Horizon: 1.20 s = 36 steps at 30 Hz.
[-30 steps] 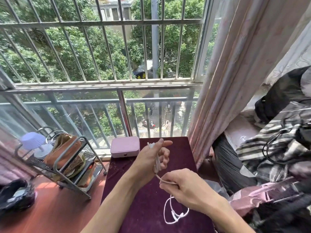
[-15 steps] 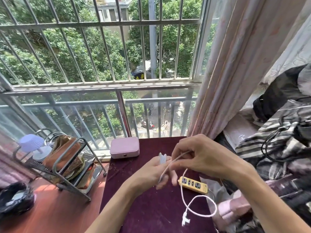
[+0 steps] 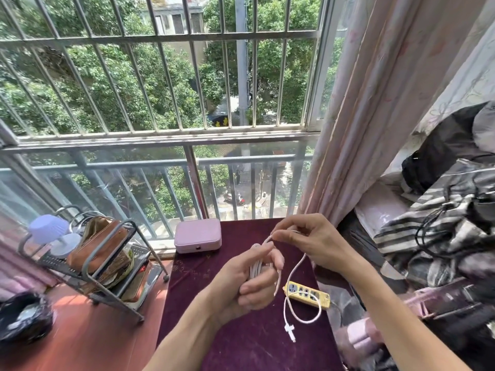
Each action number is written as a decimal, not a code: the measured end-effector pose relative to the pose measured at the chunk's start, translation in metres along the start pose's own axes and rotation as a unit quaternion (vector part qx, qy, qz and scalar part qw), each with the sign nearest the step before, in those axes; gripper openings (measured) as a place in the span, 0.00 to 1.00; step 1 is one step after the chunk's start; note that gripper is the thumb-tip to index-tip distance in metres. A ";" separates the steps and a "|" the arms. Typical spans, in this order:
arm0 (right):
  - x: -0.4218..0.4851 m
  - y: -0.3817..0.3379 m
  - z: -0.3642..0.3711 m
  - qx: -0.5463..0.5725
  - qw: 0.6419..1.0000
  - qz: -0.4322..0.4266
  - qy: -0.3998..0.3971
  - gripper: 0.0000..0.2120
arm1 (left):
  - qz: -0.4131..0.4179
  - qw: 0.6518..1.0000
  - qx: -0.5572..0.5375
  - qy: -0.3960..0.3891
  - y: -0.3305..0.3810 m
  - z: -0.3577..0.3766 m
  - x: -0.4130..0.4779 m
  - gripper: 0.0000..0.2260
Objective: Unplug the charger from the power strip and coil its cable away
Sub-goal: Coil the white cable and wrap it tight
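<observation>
My left hand point(image 3: 250, 279) is closed around several loops of the white charger cable point(image 3: 256, 266) above the dark purple table point(image 3: 241, 341). My right hand point(image 3: 308, 241) pinches the same cable just above and to the right of the left hand. From there the loose end hangs down in a loop point(image 3: 302, 318) and ends in a small white connector point(image 3: 289, 330) lying on the table. The yellow power strip point(image 3: 308, 293) lies on the table's right side, under the hanging cable, with nothing plugged into it.
A pink case point(image 3: 197, 235) sits at the table's far edge by the barred window. A metal rack point(image 3: 88, 261) with a brown pouch stands on the left. A pink curtain point(image 3: 375, 108) and piled clothes point(image 3: 442, 231) crowd the right side.
My right hand has carried the cable up and over the left hand from below, adding a loop. The hanging tail has shortened, and the power strip has come into view.
</observation>
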State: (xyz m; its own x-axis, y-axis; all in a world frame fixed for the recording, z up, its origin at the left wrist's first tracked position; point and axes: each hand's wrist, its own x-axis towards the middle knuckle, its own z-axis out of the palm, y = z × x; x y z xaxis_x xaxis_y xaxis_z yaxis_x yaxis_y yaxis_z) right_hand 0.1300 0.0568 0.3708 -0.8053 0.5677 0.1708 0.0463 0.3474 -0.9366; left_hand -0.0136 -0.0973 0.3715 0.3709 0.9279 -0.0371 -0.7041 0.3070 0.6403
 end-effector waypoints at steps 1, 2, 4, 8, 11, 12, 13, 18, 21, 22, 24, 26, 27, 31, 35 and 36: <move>-0.002 0.004 0.005 0.015 1.000 0.007 0.012 0.08 | 0.008 1.000 -0.021 -0.003 0.001 0.001 0.000 0.14; -0.004 0.008 0.011 0.031 0.999 0.011 0.020 0.10 | 0.019 0.999 -0.036 0.000 0.003 0.002 0.001 0.13; -0.009 0.020 0.024 0.072 0.997 0.020 0.032 0.14 | 0.047 0.997 -0.056 0.022 0.006 0.003 0.003 0.10; -0.018 0.047 0.051 0.149 0.986 0.055 0.044 0.22 | 0.089 0.988 -0.117 0.048 0.008 0.004 0.008 0.06; -0.024 0.065 0.066 0.132 0.988 0.079 0.034 0.17 | 0.099 0.982 -0.143 0.071 0.010 0.002 0.012 0.05; -0.027 0.070 0.071 0.117 0.989 0.090 0.032 0.12 | 0.100 0.981 -0.143 0.087 0.010 0.001 0.013 0.05; -0.031 0.074 0.075 0.096 0.990 0.101 0.036 0.12 | 0.100 0.980 -0.140 0.102 0.010 0.000 0.015 0.06; -0.045 0.066 0.090 -0.051 0.987 0.153 0.005 0.17 | 0.099 0.980 -0.045 0.168 0.008 -0.013 0.022 0.09; -0.055 0.049 0.088 -0.120 0.985 0.122 -0.035 0.16 | 0.102 0.970 0.048 0.217 0.012 -0.022 0.023 0.10; -0.058 0.044 0.086 -0.144 0.982 0.112 -0.053 0.13 | 0.102 0.965 0.071 0.232 0.013 -0.025 0.023 0.10; -0.062 0.034 0.082 -0.183 0.975 0.097 -0.076 0.10 | 0.101 0.955 0.107 0.256 0.016 -0.030 0.022 0.09; -0.064 0.022 0.076 -0.215 0.971 0.075 -0.075 0.12 | 0.097 0.948 0.138 0.268 0.018 -0.033 0.020 0.09; -0.064 0.016 0.072 -0.235 0.967 0.065 -0.074 0.13 | 0.092 0.947 0.152 0.269 0.019 -0.034 0.019 0.09; -0.058 -0.015 0.052 -0.305 0.948 0.034 -0.081 0.13 | 0.049 0.944 0.213 0.248 0.017 -0.038 0.014 0.10; -0.048 -0.045 0.028 -0.342 0.936 -0.007 -0.088 0.14 | 0.005 0.946 0.252 0.206 0.013 -0.035 0.010 0.12; -0.044 -0.050 0.021 -0.341 0.936 -0.021 -0.088 0.14 | -0.002 0.948 0.260 0.186 0.012 -0.033 0.009 0.11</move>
State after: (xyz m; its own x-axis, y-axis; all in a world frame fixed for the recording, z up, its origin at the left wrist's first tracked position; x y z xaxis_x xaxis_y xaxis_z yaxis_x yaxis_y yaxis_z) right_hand 0.1511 -0.0013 0.4040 -0.8968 0.4324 0.0940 0.3306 0.7959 -0.5073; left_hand -0.0389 -0.0778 0.3534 0.0655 0.9668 -0.2471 -0.2744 0.2556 0.9270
